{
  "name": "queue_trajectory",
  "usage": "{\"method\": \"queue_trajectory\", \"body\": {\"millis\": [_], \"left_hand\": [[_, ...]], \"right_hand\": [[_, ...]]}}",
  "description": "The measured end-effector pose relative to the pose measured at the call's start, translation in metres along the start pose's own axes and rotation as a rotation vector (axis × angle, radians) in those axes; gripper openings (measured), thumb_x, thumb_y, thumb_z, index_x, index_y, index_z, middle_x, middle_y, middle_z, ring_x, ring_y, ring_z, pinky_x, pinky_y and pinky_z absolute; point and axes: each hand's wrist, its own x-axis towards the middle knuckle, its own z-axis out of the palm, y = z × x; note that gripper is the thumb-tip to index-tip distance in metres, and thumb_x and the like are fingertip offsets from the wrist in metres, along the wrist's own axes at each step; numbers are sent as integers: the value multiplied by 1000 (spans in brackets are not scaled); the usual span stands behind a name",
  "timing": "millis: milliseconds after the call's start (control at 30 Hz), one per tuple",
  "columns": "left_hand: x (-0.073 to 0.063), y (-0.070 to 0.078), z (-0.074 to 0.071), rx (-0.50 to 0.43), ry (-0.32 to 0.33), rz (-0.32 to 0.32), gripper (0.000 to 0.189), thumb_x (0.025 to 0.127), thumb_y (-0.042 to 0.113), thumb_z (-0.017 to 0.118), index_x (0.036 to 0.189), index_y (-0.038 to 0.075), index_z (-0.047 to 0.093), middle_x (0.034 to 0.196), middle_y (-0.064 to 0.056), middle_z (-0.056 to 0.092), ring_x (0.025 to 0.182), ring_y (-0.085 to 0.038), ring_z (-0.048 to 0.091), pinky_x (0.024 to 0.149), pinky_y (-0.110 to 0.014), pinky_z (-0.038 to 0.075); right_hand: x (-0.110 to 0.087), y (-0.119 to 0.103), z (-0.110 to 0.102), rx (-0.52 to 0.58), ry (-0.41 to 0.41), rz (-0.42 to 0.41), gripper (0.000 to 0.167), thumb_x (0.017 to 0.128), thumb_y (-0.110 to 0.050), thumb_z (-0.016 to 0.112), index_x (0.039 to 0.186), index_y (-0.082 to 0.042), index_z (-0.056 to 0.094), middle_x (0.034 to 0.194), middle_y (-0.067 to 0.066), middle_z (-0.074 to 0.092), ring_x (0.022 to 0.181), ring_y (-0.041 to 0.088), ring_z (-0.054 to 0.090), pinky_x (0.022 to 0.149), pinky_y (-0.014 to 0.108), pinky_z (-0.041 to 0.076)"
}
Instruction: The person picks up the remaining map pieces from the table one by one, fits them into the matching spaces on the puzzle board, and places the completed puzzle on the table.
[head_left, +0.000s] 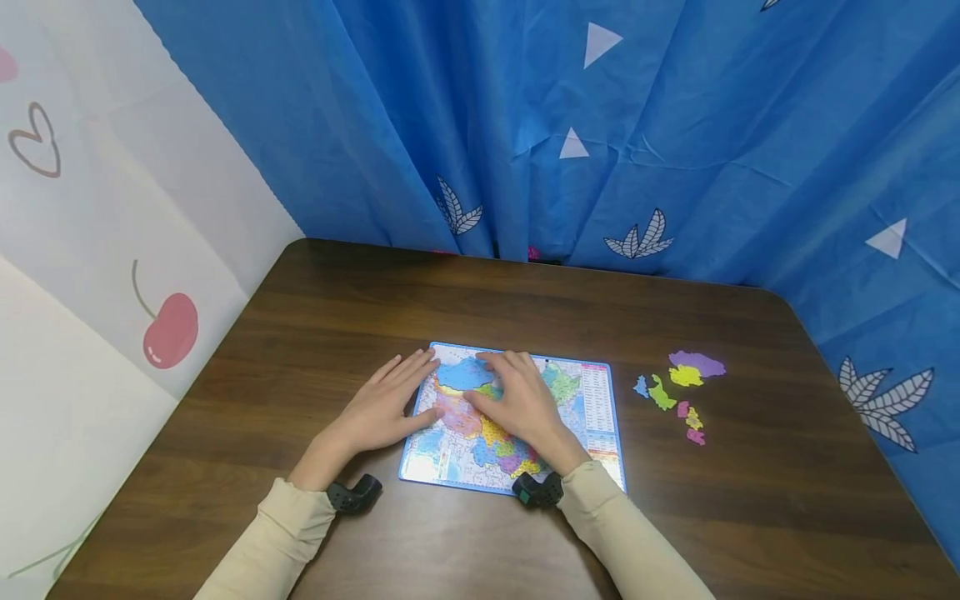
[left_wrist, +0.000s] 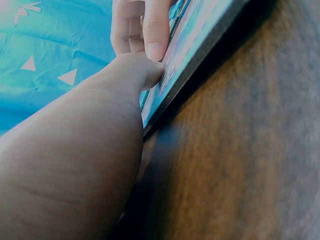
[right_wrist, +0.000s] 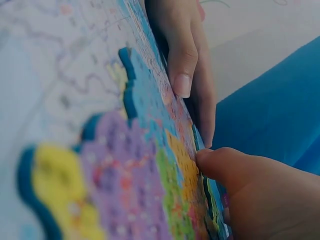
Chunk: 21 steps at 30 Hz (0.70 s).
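Note:
A map puzzle board (head_left: pixel 427 471) with a blue rim lies on the table, many coloured pieces set in it. My left hand (head_left: pixel 382 412) rests at its left edge, fingers straight, the thumb reaching over the rim near a pink piece (head_left: pixel 459 417). Over the middle of the board is my right hand (head_left: pixel 525 404), thumb and fingers spread apart beside a large blue piece (head_left: pixel 461 373). In the right wrist view its thumb (right_wrist: pixel 220 160) touches the pieces near an orange piece (right_wrist: pixel 182 160). A purple piece (right_wrist: pixel 122 175) stands slightly proud of the board. The right palm hides part of the map.
Loose pieces lie right of the board: a purple one (head_left: pixel 705 363), a yellow one (head_left: pixel 684 376), a green one (head_left: pixel 662 394), a small blue one (head_left: pixel 641 387) and several small pink and yellow ones. A blue curtain (head_left: pixel 480 125) hangs behind the brown table (head_left: pixel 360 292).

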Motion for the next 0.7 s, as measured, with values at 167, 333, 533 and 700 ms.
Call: {"method": "queue_trajectory", "body": {"millis": [167,333,533,700], "left_hand": [[0,0,0,4,-2,1,81,97,55,61,161,12,37,171,-6,26,159,-25,20,130,-48,13],[0,0,0,4,-7,-4,81,97,55,61,161,12,37,171,-6,26,159,-25,20,130,-49,14],[0,1,-1,2,-10,-9,81,96,55,61,161,11,37,170,-6,26,159,-26,20,130,-49,14],[1,1,-1,2,-11,-10,82,96,55,61,161,11,37,170,-6,26,159,-26,20,130,-49,13]], "right_hand": [[0,-1,0,-10,-10,4,64,87,-50,80,139,-16,65,128,3,68,120,23,56,100,43,54],[-1,0,1,-20,-20,-5,64,87,-51,79,139,-17,65,130,3,68,121,23,56,101,43,54],[0,1,2,-23,-18,-9,63,88,-49,79,139,-17,64,131,3,68,122,23,56,101,43,54],[0,-1,2,-25,-9,-9,62,88,-48,79,139,-16,64,131,4,68,122,24,57,101,43,54]]}}
